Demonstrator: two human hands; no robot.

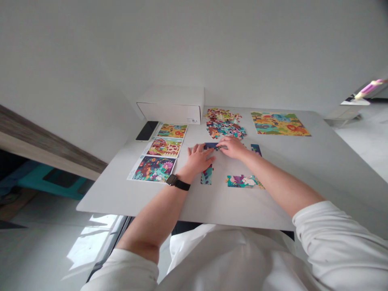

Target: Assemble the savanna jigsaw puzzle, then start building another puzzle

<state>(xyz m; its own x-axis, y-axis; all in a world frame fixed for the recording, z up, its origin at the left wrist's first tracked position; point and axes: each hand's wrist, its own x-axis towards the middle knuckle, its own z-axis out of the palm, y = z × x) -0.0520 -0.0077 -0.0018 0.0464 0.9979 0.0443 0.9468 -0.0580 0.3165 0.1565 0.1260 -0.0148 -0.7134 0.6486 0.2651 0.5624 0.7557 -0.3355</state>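
Observation:
My left hand (198, 159) lies with fingers apart, its fingertips touching a dark blue strip of joined jigsaw pieces (211, 145). At the strip's right end my right hand (233, 148) has its fingers drawn together on a dark jigsaw piece, mostly hidden beneath them. Below my left hand is a teal section of puzzle (206, 177). A joined section with a white rabbit (242, 181) lies nearer me, its right end behind my right forearm. Beyond that forearm shows another dark blue puzzle section (256, 149).
Loose jigsaw pieces (226, 124) are heaped behind my hands. To the left, a printed picture sheet (165, 147) lies by a black phone (147, 131). A white box (172, 106) stands against the wall. An assembled lion puzzle (280, 124) lies back right on the white table (109, 198).

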